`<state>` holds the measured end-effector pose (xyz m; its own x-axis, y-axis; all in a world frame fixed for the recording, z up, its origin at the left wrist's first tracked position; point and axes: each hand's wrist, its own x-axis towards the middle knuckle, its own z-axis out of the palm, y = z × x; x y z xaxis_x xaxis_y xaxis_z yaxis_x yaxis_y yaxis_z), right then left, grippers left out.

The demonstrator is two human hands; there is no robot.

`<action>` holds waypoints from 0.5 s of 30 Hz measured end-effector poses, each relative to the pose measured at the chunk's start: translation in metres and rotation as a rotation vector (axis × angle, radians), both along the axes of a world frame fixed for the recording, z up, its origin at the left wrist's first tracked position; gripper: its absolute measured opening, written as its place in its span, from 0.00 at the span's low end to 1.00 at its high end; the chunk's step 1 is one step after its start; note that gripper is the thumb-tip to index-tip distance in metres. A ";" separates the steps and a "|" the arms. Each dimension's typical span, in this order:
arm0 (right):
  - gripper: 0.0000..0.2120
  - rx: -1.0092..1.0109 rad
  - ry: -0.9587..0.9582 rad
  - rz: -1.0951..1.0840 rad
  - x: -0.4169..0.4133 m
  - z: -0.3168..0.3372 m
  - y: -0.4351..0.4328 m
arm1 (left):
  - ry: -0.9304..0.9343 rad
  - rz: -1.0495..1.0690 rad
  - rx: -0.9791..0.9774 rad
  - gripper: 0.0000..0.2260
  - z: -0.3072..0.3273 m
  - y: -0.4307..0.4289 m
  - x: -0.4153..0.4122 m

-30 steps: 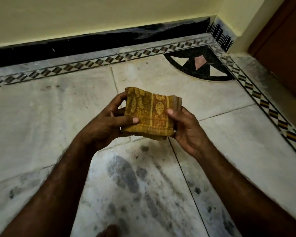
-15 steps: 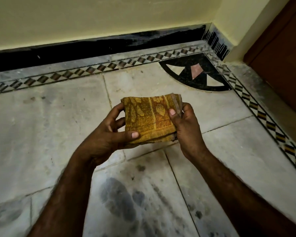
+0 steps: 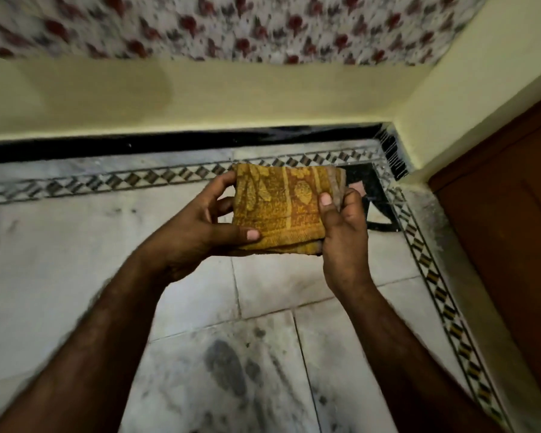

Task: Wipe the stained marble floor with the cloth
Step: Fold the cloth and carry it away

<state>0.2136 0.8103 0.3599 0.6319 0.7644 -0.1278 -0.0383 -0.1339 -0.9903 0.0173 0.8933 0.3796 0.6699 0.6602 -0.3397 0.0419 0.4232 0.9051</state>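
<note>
My left hand (image 3: 197, 226) and right hand (image 3: 341, 235) grip the folded cloth (image 3: 281, 210), fingers closed on it, above the stained floor (image 3: 231, 370).

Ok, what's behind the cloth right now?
The folded cloth hides part of the black corner inlay and patterned border strip. Both hands' fingers wrap behind it, mostly covered.

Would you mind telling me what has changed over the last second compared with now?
The view tilted upward: more yellow wall and a blurred floral fabric now show at the top. The folded mustard-yellow patterned cloth appears higher in the picture, over the floor's chequered border strip. Unchanged: left hand and right hand both grip the cloth, off the floor; the dark stains on the marble remain unwiped.
</note>
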 end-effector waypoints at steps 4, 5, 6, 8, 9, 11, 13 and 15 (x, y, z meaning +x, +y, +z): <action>0.06 0.012 0.003 0.010 -0.016 0.111 -0.006 | -0.019 -0.008 0.015 0.37 0.112 -0.003 -0.017; 0.07 0.018 0.008 0.006 -0.020 0.145 -0.010 | -0.021 -0.012 0.012 0.37 0.146 -0.006 -0.022; 0.08 0.018 0.008 0.010 -0.026 0.173 -0.016 | -0.015 -0.016 0.015 0.37 0.176 -0.010 -0.027; 0.08 0.025 0.015 0.009 -0.035 0.234 -0.029 | -0.015 -0.011 0.015 0.37 0.237 -0.023 -0.038; 0.09 0.024 0.026 0.013 -0.040 0.260 -0.037 | -0.017 -0.002 0.010 0.37 0.265 -0.031 -0.043; 0.10 0.022 0.043 0.016 -0.051 0.322 -0.056 | -0.014 0.011 0.006 0.37 0.329 -0.053 -0.054; 0.09 0.031 0.054 0.035 -0.063 0.380 -0.079 | -0.006 0.032 -0.004 0.37 0.388 -0.078 -0.067; 0.10 0.039 0.055 0.046 -0.071 0.431 -0.104 | -0.007 0.048 -0.002 0.38 0.439 -0.104 -0.076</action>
<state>0.1427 0.7064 0.7905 0.5892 0.7973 -0.1307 -0.0870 -0.0983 -0.9913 -0.0585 0.7891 0.8188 0.6396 0.6909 -0.3369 0.0155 0.4266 0.9043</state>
